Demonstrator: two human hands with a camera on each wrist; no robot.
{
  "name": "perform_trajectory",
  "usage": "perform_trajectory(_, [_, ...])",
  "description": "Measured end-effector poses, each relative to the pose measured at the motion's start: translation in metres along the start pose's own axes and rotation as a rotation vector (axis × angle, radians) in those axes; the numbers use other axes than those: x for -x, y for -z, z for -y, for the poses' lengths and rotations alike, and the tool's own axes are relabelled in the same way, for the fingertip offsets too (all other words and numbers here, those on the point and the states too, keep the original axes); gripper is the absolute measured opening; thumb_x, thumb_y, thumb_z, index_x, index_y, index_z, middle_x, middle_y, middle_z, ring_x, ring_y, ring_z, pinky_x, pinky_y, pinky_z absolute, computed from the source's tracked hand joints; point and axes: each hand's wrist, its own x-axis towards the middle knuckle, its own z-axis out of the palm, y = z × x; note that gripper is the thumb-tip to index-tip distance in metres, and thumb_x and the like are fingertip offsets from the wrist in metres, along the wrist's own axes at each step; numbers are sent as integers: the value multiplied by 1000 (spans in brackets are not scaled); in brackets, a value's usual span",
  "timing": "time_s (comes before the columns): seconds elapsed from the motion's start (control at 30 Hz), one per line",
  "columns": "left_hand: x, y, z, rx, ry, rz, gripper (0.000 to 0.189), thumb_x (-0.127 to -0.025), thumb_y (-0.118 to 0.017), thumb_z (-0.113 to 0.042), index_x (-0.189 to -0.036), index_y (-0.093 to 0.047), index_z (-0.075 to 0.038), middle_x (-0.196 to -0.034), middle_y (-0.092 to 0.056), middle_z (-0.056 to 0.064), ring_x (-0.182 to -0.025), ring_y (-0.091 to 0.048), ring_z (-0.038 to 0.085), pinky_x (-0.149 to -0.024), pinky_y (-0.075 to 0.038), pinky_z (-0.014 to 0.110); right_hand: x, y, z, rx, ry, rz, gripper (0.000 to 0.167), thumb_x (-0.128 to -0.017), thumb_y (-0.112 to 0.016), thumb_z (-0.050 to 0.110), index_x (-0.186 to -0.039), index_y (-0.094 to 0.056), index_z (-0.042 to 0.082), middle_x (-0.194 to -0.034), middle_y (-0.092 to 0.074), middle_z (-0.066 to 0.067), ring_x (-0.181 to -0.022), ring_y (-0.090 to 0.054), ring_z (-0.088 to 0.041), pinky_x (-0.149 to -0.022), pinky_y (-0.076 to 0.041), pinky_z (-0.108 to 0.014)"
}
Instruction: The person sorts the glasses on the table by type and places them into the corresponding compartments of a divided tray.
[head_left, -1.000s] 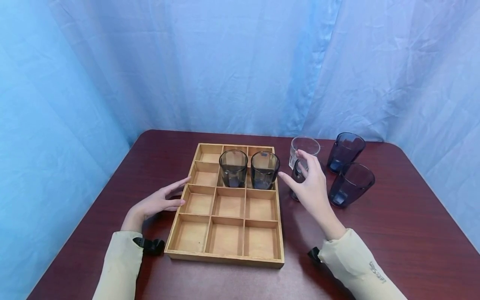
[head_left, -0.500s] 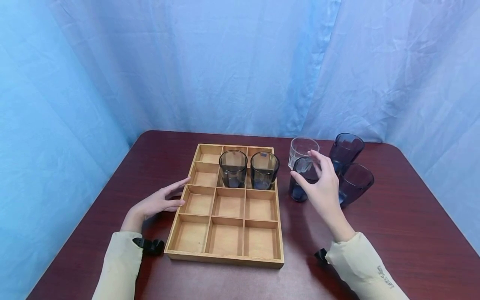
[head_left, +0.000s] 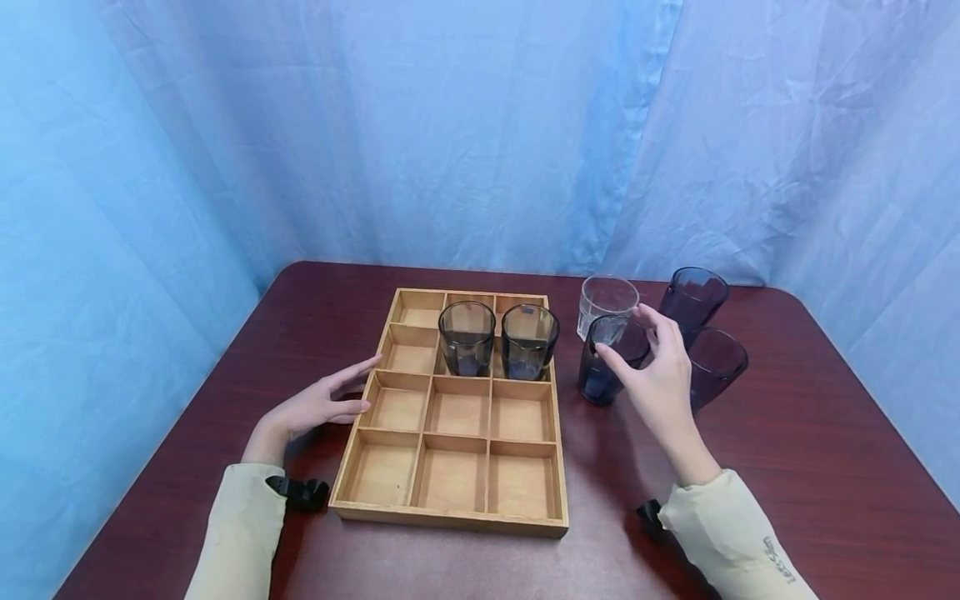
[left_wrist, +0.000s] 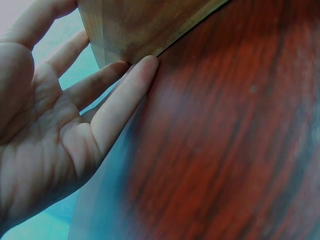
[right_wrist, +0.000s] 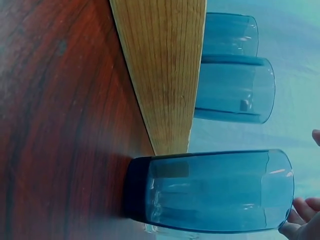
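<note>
My left hand point(head_left: 318, 404) rests its fingertips against the left side of a wooden compartment tray point(head_left: 450, 521). In the left wrist view, its fingers point(left_wrist: 120, 107) are extended at the tray's corner. At the right, my right hand point(head_left: 660, 387) hovers around the rim of a dark tinted glass point(head_left: 600, 379) that stands upright on the table. The thumb and fingers are spread. In the right wrist view, fingertips point(right_wrist: 295, 227) reach the rim of this glass point(right_wrist: 220, 192); whether they touch cannot be told.
Two smoky glasses point(head_left: 467, 346) stand in the tray's second row from the back. A clear glass point(head_left: 591, 310) stands behind the dark one. Two more dark glasses point(head_left: 697, 304) stand further right, one partly hidden by my right hand. A blue curtain point(head_left: 480, 142) hangs behind the table.
My right hand has moved right, from beside the tray's glasses to the rim of the dark glass. The glasses, tray and left hand have stayed put.
</note>
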Motion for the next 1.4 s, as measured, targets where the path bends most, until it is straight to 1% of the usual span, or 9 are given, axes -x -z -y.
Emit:
perform_trajectory(0.13, [1, 0, 0, -5, -2, 3, 78, -94, -64, -22, -157, -17, -25, -161, -16, 18, -144, -26, 43, -98, -51, 38, 0, 1, -3, 0, -22, 3, 70, -75, -82, 7, -134, -48, -8, -129, -53, -22, -125, -50, -30, -110, -38, -43])
perform_trajectory(0.33, [0, 0, 0, -14, 8, -12, 77, -94, -65, -23, -156, -19, -29, -161, -17, 16, -144, -26, 41, -99, -50, 40, 1, 1, -5, 5, -60, 14, 72, -74, -82, 7, -135, -46, -8, -130, -51, -22, -126, -48, -31, -110, -37, -43])
perform_trajectory(0.57, [1, 0, -1, -9, 2, -9, 77, -94, -64, -23, -156, -19, -31, -162, -16, 15, -144, -25, 42, -100, -50, 42, 1, 2, -8, 0, -110, 37, 74, -74, -82, 8, -136, -45, -8, -133, -49, -23, -129, -46, -32, -112, -36, -38])
perform_trajectory(0.7, [1, 0, 0, -15, -5, -9, 77, -94, -64, -23, -156, -19, -30, -162, -16, 15, -144, -25, 42, -100, -49, 42, 1, 2, -11, 3, -161, 56, 76, -75, -82, 11, -138, -44, -7, -135, -48, -22, -131, -46, -32, -112, -36, -40])
perform_trajectory(0.9, [1, 0, -2, -22, 6, -13, 77, -94, -64, -23, -156, -19, -30, -161, -16, 15, -144, -25, 42, -101, -49, 43, 1, 3, -16, 12, -244, 91, 80, -76, -83, 17, -142, -41, -2, -140, -45, -19, -136, -44, -30, -113, -35, -43])
perform_trajectory(1.0, [1, 0, -2, -25, 15, -18, 78, -93, -65, -24, -156, -19, -31, -161, -17, 15, -144, -26, 41, -101, -49, 43, 2, 3, -17, -2, -275, 104, 83, -77, -82, 19, -144, -39, -1, -142, -44, -18, -137, -43, -31, -114, -34, -44])
perform_trajectory(1.1, [1, 0, -2, -28, 9, -17, 78, -94, -65, -24, -156, -19, -30, -161, -16, 16, -144, -25, 42, -100, -49, 43, 2, 3, -17, -3, -292, 117, 85, -78, -82, 21, -146, -36, -1, -144, -42, -19, -137, -42, -33, -114, -34, -46])
perform_trajectory(1.23, [0, -1, -2, -17, 5, -14, 77, -94, -65, -24, -156, -19, -30, -162, -16, 15, -144, -25, 42, -100, -49, 43, 2, 3, -18, 30, -307, 130, 87, -78, -81, 25, -147, -35, 0, -145, -43, -19, -135, -43, -33, -112, -36, -47])
perform_trajectory(1.4, [0, -1, -2, -14, 6, -14, 77, -94, -65, -24, -156, -19, -30, -161, -16, 15, -145, -25, 42, -100, -49, 43, 3, 1, -21, 72, -334, 147, 87, -79, -81, 29, -148, -34, 3, -145, -44, -17, -129, -46, -30, -101, -40, -43])
